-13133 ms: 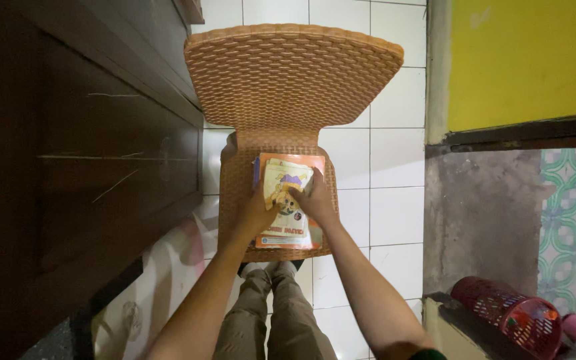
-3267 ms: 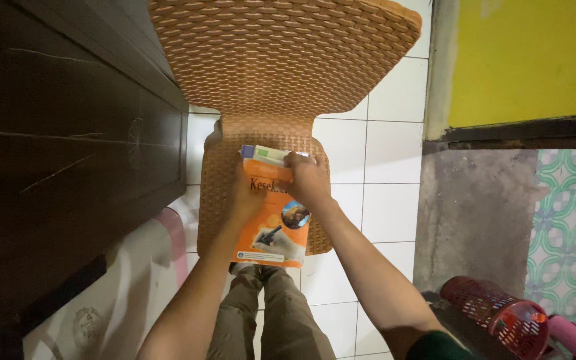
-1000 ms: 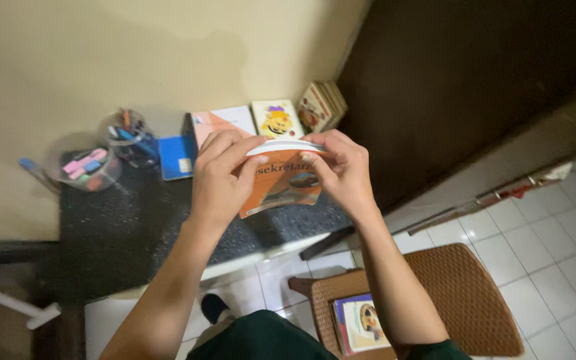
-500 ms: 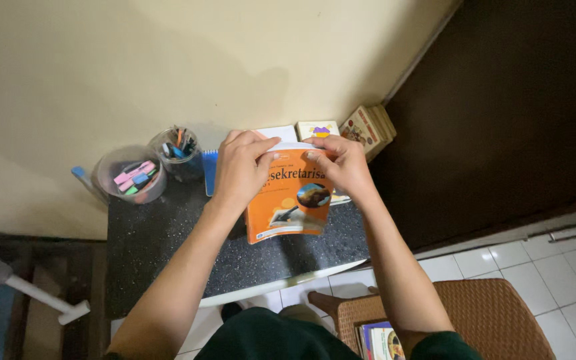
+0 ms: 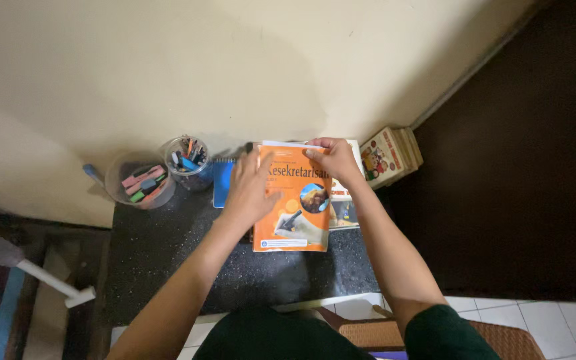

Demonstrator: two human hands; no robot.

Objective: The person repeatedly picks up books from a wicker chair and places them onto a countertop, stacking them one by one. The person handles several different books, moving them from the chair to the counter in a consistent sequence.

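An orange paperback book point(image 5: 293, 220) stands upright on the dark speckled tabletop point(image 5: 168, 253), leaning back toward the cream wall. My left hand point(image 5: 249, 190) presses flat on its cover at the left side. My right hand point(image 5: 333, 159) pinches its top right corner. Behind the orange book stand other books against the wall: a blue notebook point(image 5: 222, 183) at its left and a pale book point(image 5: 343, 200) at its right.
Two clear cups stand at the back left, one with coloured markers point(image 5: 140, 181), one with pens point(image 5: 187, 160). A stack of small books point(image 5: 391, 155) leans by the dark cabinet point(image 5: 521, 167). A woven brown chair point(image 5: 435, 337) is below, and a white mop handle point(image 5: 41, 280) at the left.
The orange book has moved from mid-air down onto the tabletop and back against the row of books. My left hand shifted from gripping its top edge to lying flat on the cover.
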